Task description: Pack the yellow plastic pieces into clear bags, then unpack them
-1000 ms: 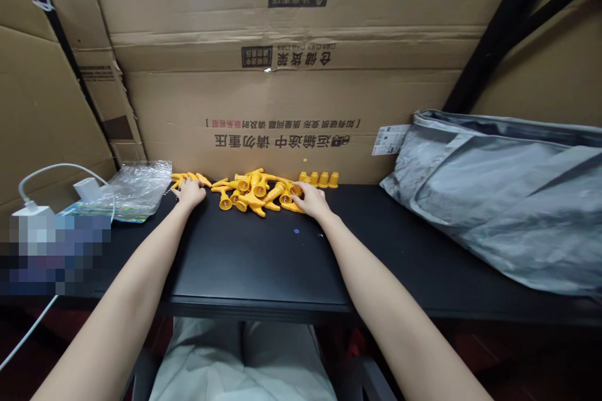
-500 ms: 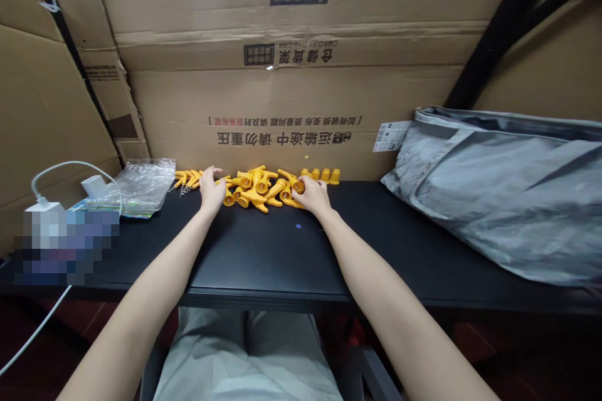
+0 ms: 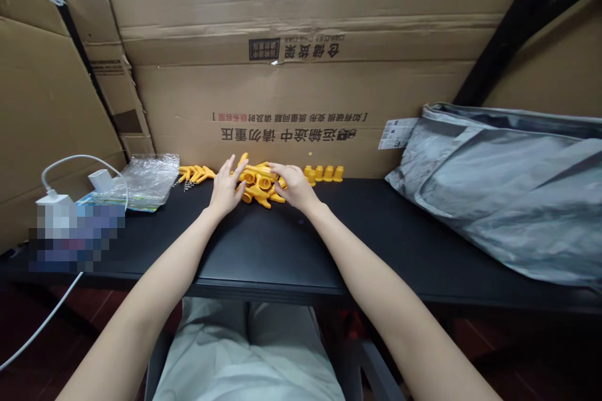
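A pile of yellow plastic parts [image 3: 260, 183] lies at the back of the black table [image 3: 263, 250], against the cardboard boxes. My left hand [image 3: 226, 186] rests at the pile's left side with fingers spread, touching the parts. My right hand [image 3: 295, 185] lies on the pile's right side, fingers reaching over it. Both hands press in on the pile from either side. A few more yellow pieces [image 3: 197, 173] lie to the left, and a short row of small yellow caps [image 3: 324, 173] stands to the right.
Large cardboard boxes [image 3: 291, 94] wall the back. A grey fabric bag [image 3: 508, 188] fills the right of the table. A clear plastic bag [image 3: 145, 178], a white charger with cable [image 3: 59, 203] and a blurred item lie at the left.
Both hands have moved inward, gathering the yellow parts into a tighter pile. My left hand left the small group of pieces at the left and came to the main pile.
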`<move>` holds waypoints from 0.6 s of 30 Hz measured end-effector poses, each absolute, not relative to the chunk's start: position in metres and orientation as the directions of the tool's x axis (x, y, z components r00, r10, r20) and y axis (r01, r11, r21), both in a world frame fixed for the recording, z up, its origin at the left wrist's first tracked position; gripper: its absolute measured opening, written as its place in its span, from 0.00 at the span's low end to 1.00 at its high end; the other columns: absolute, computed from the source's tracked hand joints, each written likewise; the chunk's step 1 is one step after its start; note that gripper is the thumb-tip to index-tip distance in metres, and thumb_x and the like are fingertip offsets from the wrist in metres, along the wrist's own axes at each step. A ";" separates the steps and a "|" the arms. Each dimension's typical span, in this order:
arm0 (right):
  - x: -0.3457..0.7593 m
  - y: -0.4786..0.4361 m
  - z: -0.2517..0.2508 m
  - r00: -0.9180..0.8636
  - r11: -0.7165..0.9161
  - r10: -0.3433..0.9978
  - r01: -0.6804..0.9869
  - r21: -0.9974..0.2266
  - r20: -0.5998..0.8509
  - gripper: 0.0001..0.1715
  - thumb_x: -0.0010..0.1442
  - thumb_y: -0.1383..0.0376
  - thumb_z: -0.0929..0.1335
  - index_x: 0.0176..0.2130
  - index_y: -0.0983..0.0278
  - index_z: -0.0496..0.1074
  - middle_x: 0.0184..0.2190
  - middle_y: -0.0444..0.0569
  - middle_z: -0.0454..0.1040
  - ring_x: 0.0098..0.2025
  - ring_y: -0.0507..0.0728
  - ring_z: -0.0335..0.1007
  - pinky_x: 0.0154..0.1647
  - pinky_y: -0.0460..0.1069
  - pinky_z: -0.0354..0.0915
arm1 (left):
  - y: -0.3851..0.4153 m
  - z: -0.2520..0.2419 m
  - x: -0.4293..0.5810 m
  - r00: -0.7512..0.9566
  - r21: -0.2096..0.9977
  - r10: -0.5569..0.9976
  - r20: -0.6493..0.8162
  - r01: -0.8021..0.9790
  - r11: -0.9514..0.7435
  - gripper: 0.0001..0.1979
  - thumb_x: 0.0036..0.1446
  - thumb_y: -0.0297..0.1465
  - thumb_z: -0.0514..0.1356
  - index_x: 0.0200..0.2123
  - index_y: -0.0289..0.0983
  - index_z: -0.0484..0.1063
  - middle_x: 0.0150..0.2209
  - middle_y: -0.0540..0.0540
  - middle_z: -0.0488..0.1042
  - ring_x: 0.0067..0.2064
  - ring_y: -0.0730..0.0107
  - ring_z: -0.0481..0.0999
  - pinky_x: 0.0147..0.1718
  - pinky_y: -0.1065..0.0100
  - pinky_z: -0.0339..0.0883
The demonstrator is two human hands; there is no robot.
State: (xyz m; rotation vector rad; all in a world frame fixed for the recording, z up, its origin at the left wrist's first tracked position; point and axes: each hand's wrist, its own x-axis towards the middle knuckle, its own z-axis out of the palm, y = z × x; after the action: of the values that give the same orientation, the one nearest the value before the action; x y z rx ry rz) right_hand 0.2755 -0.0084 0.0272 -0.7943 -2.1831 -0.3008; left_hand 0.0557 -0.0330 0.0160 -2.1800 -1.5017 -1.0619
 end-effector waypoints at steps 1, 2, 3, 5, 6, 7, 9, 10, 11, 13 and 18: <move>0.271 -0.010 0.027 -0.546 0.806 0.411 0.591 -0.012 0.731 0.21 0.56 0.73 0.59 0.48 0.63 0.66 0.55 0.54 0.69 0.56 0.58 0.65 0.57 0.58 0.56 | -0.032 0.015 0.054 0.163 0.179 0.696 0.699 0.903 -0.391 0.26 0.59 0.32 0.51 0.62 0.42 0.57 0.66 0.40 0.51 0.65 0.56 0.52 0.59 0.55 0.51; 0.267 -0.010 0.026 -0.577 0.828 0.380 0.561 0.012 0.723 0.21 0.55 0.74 0.59 0.48 0.62 0.66 0.55 0.54 0.69 0.57 0.57 0.64 0.58 0.57 0.55 | -0.030 0.014 0.053 0.144 0.195 0.718 0.682 0.909 -0.368 0.25 0.59 0.31 0.51 0.60 0.42 0.60 0.65 0.41 0.54 0.64 0.56 0.54 0.59 0.56 0.53; 0.264 -0.011 0.025 -0.599 0.843 0.355 0.537 0.031 0.718 0.22 0.55 0.75 0.58 0.47 0.63 0.66 0.55 0.54 0.69 0.57 0.56 0.63 0.59 0.57 0.55 | -0.029 0.013 0.051 0.128 0.216 0.745 0.655 0.913 -0.347 0.24 0.59 0.30 0.51 0.59 0.42 0.62 0.63 0.41 0.58 0.62 0.57 0.58 0.57 0.58 0.55; 0.260 -0.011 0.023 -0.621 0.856 0.329 0.515 0.053 0.711 0.22 0.54 0.76 0.57 0.47 0.63 0.66 0.54 0.55 0.70 0.58 0.56 0.63 0.58 0.57 0.56 | -0.027 0.012 0.049 0.104 0.263 0.802 0.589 0.913 -0.311 0.23 0.58 0.29 0.51 0.58 0.42 0.64 0.56 0.41 0.67 0.56 0.61 0.67 0.53 0.63 0.61; 0.259 -0.012 0.023 -0.623 0.854 0.330 0.517 0.056 0.710 0.22 0.54 0.76 0.58 0.47 0.64 0.66 0.53 0.56 0.70 0.57 0.56 0.63 0.58 0.57 0.57 | -0.027 0.012 0.048 0.091 0.286 0.822 0.562 0.911 -0.296 0.22 0.58 0.29 0.51 0.57 0.42 0.65 0.52 0.42 0.70 0.52 0.62 0.70 0.50 0.64 0.63; 0.258 -0.012 0.022 -0.620 0.848 0.340 0.527 0.054 0.707 0.22 0.54 0.76 0.58 0.47 0.64 0.66 0.53 0.56 0.70 0.57 0.57 0.64 0.57 0.57 0.57 | -0.027 0.012 0.047 0.076 0.307 0.835 0.546 0.908 -0.284 0.22 0.58 0.29 0.51 0.56 0.42 0.65 0.50 0.43 0.72 0.50 0.63 0.71 0.49 0.66 0.64; 0.259 -0.014 0.022 -0.611 0.827 0.382 0.561 0.039 0.693 0.20 0.56 0.73 0.60 0.47 0.63 0.66 0.51 0.56 0.72 0.55 0.58 0.65 0.57 0.59 0.57 | -0.028 0.013 0.048 0.051 0.335 0.841 0.539 0.903 -0.270 0.20 0.57 0.29 0.52 0.54 0.42 0.67 0.49 0.45 0.73 0.49 0.64 0.72 0.48 0.67 0.64; 0.260 -0.015 0.022 -0.609 0.814 0.408 0.580 0.030 0.680 0.17 0.57 0.71 0.61 0.47 0.63 0.66 0.49 0.56 0.73 0.53 0.59 0.66 0.57 0.60 0.56 | -0.029 0.013 0.049 0.046 0.341 0.840 0.540 0.901 -0.269 0.20 0.57 0.30 0.53 0.53 0.42 0.67 0.50 0.46 0.73 0.50 0.64 0.72 0.48 0.67 0.64; 0.260 -0.017 0.022 -0.607 0.802 0.435 0.597 0.021 0.665 0.15 0.59 0.68 0.62 0.47 0.63 0.67 0.47 0.55 0.74 0.52 0.60 0.67 0.57 0.60 0.55 | -0.030 0.014 0.050 0.044 0.342 0.840 0.541 0.901 -0.268 0.19 0.56 0.30 0.53 0.52 0.43 0.68 0.50 0.47 0.73 0.50 0.64 0.72 0.48 0.67 0.64; 0.260 -0.019 0.021 -0.605 0.777 0.485 0.630 0.007 0.632 0.13 0.61 0.63 0.63 0.46 0.63 0.67 0.44 0.55 0.75 0.50 0.60 0.68 0.58 0.62 0.53 | -0.032 0.015 0.052 0.043 0.336 0.841 0.540 0.905 -0.262 0.19 0.55 0.30 0.54 0.51 0.43 0.68 0.50 0.48 0.73 0.50 0.64 0.72 0.47 0.68 0.64; 0.259 -0.017 0.018 -0.606 0.739 0.543 0.674 0.012 0.582 0.13 0.63 0.63 0.61 0.46 0.63 0.68 0.45 0.56 0.74 0.51 0.62 0.66 0.59 0.64 0.49 | -0.037 0.015 0.059 0.051 0.324 0.852 0.522 0.912 -0.252 0.19 0.54 0.30 0.55 0.51 0.43 0.69 0.49 0.47 0.75 0.49 0.62 0.73 0.46 0.67 0.65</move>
State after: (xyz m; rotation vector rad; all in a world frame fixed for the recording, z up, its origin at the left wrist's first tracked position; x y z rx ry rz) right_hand 0.2587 -0.0169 0.0176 -0.9162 -2.3789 -0.3102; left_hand 0.0595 -0.0367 0.0149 -2.2069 -1.8598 -0.9795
